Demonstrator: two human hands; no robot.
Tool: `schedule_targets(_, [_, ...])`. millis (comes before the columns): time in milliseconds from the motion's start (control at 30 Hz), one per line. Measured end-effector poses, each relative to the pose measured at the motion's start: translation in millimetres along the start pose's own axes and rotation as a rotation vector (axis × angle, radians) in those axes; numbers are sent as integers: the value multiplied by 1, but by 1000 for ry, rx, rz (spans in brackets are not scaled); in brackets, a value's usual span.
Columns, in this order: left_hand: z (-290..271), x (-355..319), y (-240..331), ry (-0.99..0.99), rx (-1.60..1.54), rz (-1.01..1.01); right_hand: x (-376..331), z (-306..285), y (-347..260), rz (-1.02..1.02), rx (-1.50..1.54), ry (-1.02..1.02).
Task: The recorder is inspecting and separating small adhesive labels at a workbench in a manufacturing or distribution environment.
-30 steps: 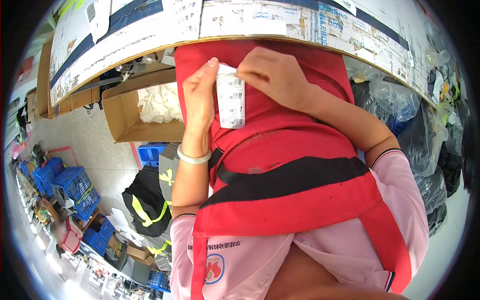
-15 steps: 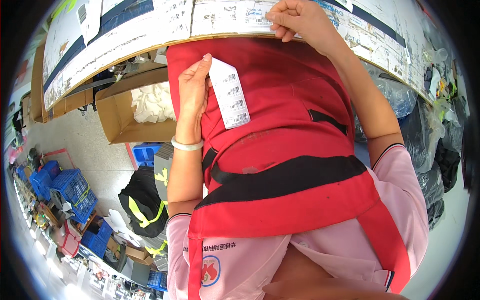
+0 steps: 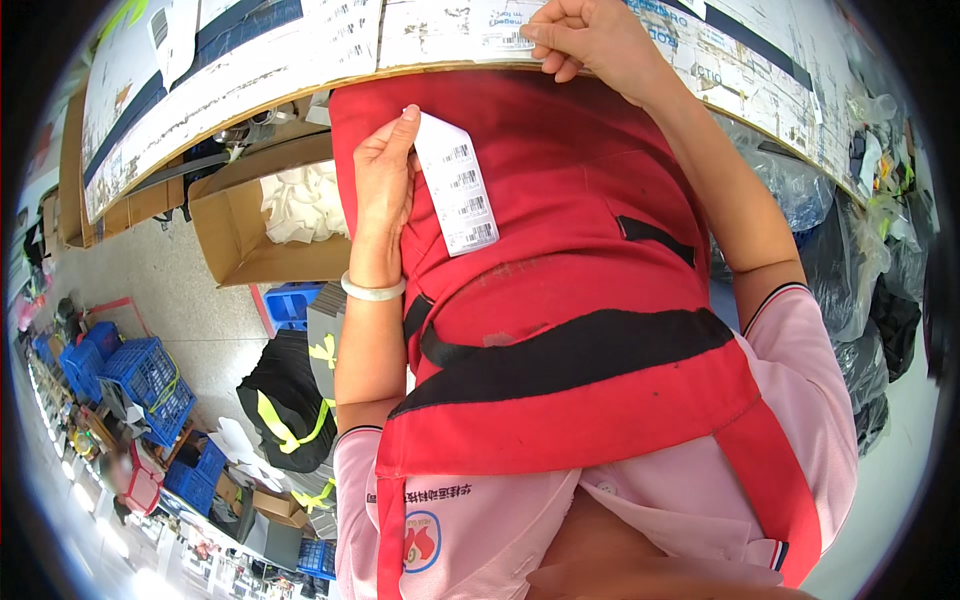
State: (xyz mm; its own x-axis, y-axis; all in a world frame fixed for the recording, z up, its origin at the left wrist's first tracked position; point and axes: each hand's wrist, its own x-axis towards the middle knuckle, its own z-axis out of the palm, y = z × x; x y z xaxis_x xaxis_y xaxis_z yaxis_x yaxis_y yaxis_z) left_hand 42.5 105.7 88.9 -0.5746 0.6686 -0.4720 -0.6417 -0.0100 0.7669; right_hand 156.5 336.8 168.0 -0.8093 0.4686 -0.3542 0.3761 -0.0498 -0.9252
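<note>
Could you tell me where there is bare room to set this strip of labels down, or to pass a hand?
The table top is papered over with sheets, but flat and unstacked left of the right hand. The left hand holds the label strip against the red apron. The cardboard box holds white material, with bare floor beside it. Bags crowd the right.

Viewpoint: the scene is seen from a head-worn fisheye camera, from above.
Direction: steeply downward, along the red apron (image 3: 560, 300) toward the floor (image 3: 170, 290).
Nearness: the torso is seen at very close range; the table edge (image 3: 300, 95) is bent along the top rim.
Shared part: only one view is given.
</note>
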Motion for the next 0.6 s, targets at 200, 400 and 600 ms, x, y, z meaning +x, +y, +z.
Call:
schedule_targets(200, [-1,-1,0,16,8,-2,0,2,-1,16,-15,10])
schedule_targets(400, [-5,1,-2,-14,6,-15,1,1,1,-18,-24,3])
schedule_targets(600, [-4,3,-3,22,38,14,-4,12,-15,-54,-242,49])
